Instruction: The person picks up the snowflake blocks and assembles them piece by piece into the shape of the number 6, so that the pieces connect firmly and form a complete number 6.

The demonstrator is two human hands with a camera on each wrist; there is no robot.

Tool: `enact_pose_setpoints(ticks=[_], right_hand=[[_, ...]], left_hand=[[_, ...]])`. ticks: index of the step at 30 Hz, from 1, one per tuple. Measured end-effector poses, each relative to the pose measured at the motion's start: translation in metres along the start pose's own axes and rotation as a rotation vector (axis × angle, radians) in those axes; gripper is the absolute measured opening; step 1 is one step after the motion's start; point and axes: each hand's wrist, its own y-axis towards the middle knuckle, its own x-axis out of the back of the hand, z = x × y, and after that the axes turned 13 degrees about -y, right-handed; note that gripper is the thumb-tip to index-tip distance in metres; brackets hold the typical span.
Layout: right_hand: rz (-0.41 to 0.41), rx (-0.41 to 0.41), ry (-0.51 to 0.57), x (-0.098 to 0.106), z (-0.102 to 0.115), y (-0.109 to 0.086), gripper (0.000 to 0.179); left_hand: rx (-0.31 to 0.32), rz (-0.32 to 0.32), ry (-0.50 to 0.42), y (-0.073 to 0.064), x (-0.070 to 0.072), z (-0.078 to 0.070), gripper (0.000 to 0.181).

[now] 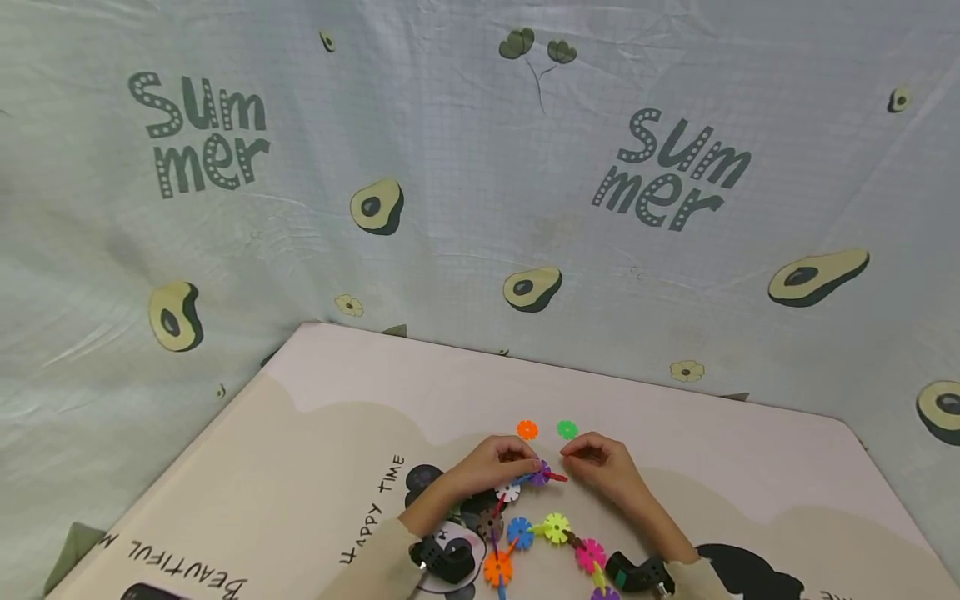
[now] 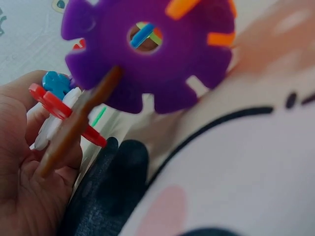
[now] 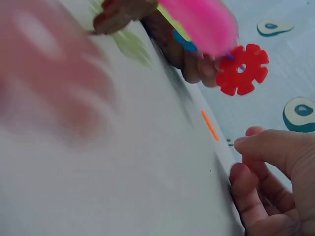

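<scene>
A chain of colored plastic snowflake discs is linked edge to edge. My left hand (image 1: 491,463) pinches it near its far end, around the blue and purple discs (image 1: 541,474). A red disc (image 3: 251,78) sticks out at that end, toward the right hand. White (image 1: 508,492), brown (image 1: 490,525) and orange discs (image 1: 498,569) follow below. In the left wrist view a large purple disc (image 2: 108,49) hangs close to the camera, partly covering the hand. My right hand (image 1: 604,468) hovers just right of the red disc, fingers loosely bent, with nothing between thumb and fingers.
Loose orange (image 1: 527,430) and green discs (image 1: 567,430) lie on the table beyond the hands. The chain runs on through blue (image 1: 521,533), yellow (image 1: 557,528) and pink discs (image 1: 591,555). A printed cloth (image 1: 450,250) hangs behind the table (image 1: 337,367).
</scene>
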Motion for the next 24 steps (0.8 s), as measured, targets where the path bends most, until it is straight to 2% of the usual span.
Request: enact_pose_setpoints(ticks=[6,9,14,19,24], right_hand=[[-0.038,-0.242,-0.068,0.003,0.000,0.006,0.011],[-0.042,-0.314,-0.077,0.005,-0.001,0.012,0.013],[0.005,-0.347,-0.043,0.009,-0.003,0.021,0.026],[0.027,-0.358,-0.032,0.012,-0.003,0.027,0.039],[0.030,-0.387,-0.064,0.010,-0.002,0.031,0.038]], left_hand=[[-0.009,0.022,0.006,0.001,0.001,0.001,0.018],[0.020,0.008,0.016,0.001,0.001,0.000,0.019],[0.062,-0.013,0.022,0.000,0.001,-0.001,0.019],[0.067,-0.012,0.027,0.000,0.000,-0.001,0.019],[0.067,-0.009,0.024,0.000,0.001,-0.001,0.020]])
